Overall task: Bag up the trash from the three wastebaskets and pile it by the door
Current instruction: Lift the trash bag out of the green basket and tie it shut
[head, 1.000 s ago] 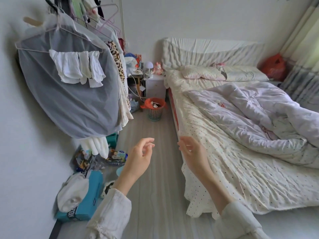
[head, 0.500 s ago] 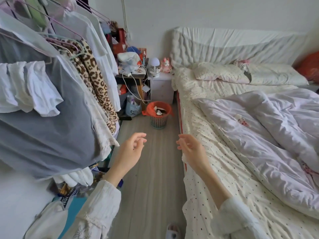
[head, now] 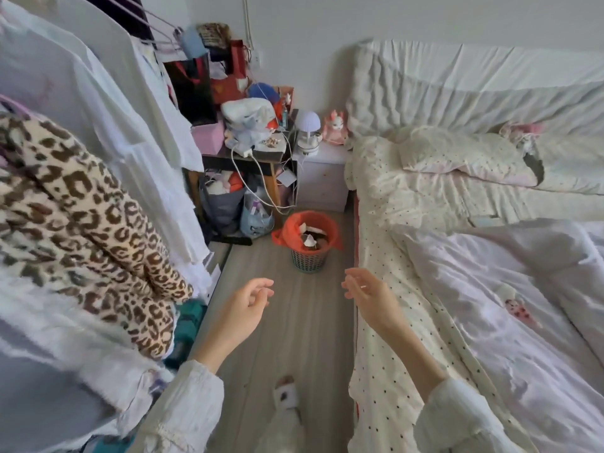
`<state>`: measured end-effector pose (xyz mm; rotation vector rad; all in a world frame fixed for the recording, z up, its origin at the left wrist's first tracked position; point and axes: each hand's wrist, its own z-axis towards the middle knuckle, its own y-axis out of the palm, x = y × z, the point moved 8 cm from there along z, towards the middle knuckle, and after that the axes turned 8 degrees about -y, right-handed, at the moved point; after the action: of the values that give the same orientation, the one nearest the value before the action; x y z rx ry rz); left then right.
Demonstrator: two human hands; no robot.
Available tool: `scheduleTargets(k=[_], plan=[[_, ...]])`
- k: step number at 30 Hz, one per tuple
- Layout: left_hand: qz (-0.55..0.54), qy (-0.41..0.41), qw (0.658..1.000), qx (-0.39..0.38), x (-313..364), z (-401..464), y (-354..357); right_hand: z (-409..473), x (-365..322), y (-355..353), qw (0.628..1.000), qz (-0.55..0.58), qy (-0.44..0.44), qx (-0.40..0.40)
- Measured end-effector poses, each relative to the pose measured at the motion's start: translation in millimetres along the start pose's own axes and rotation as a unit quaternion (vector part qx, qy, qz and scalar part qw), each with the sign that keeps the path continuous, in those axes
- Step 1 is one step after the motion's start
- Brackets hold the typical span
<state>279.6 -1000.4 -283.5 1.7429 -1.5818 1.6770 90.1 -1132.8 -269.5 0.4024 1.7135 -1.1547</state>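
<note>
**Wastebasket ahead, both hands free**

The wastebasket (head: 309, 258) is standing upright on the wooden floor (head: 294, 338) at the far end of the aisle, just beside the bed (head: 425, 289) and near the nightstand (head: 323, 181). An orange bag (head: 294, 228) is lining it, folded out over the rim, and scraps of trash (head: 310, 238) are lying inside.

Nearer the camera, both arms are reaching forward over the floor — well short of the basket. The left hand (head: 243, 307) is hovering palm inward, fingers loosely curled and holding nothing. The right hand (head: 369, 297) is facing it, fingers relaxed and slightly spread, also holding nothing — it is hanging just beside the bed's dotted sheet (head: 385, 371). Hanging clothes (head: 81, 207) are crowding the left side, and a slippered foot (head: 286, 395) is showing below.
</note>
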Motion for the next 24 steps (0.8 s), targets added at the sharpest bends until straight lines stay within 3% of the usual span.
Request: scheduleTargets(k=[7, 15, 20, 24], plan=[[0.007, -0.075, 0.996, -0.047, -16.4, 190.2, 16.5, 182.1, 48.8, 26.0, 0.996, -0.012, 0.069, -0.048], [0.069, -0.125, 0.986, -0.089, -25.7, 348.0, 36.3, 341.0, 110.8, 41.3, 0.986, -0.077, 0.117, -0.096], [0.098, -0.174, 0.971, -0.129, -69.5, 425.5, 79.4, 425.0, 179.3, 83.7, 0.963, -0.130, 0.149, -0.183], [0.119, -0.202, 0.962, -0.140, -99.4, 486.2, 108.1, 484.3, 213.6, 119.3, 0.953, -0.153, 0.114, -0.237]])
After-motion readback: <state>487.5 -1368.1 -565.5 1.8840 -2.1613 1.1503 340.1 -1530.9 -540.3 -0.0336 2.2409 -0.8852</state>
